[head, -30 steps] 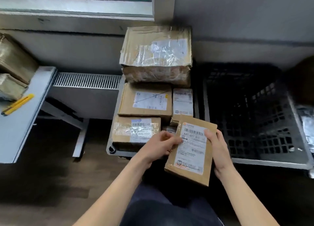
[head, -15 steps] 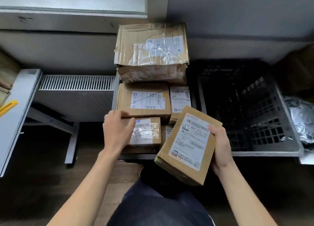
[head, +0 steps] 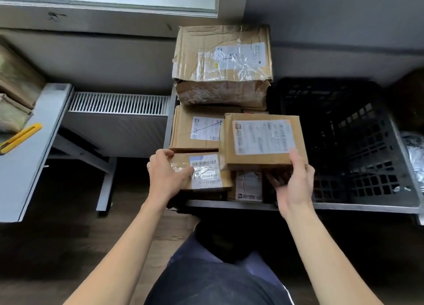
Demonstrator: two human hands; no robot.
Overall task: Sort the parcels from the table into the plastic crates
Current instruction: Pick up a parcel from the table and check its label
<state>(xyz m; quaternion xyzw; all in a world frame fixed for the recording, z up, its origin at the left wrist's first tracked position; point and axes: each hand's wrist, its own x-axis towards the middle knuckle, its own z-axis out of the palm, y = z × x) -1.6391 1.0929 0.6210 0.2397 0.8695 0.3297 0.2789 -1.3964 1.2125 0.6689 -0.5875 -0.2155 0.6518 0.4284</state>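
- A flat brown cardboard parcel with a white shipping label is held by the right hand, with the thumb laid on its near right corner and the fingers tucked under its near edge.
- This parcel is carried just above the parcels stacked ahead of the hands; whether it touches them cannot be told.
- The left hand is curled round the left end of a small brown parcel bound in glossy tape, which lies in the grey crate directly ahead.
- Beyond the left hand, a medium brown box and a large crumpled carton are piled.
- A black latticed plastic crate stands just right of the right hand.
- The held parcel is judged light and stiff, since one hand supports it; a grip on opposite edges would be steadier than the corner hold.
- The taped parcel is judged slippery where the film is smooth, so bare cardboard at its corners is the better place to take hold.
- Well left of the left hand, a yellow utility knife lies on the grey surface.
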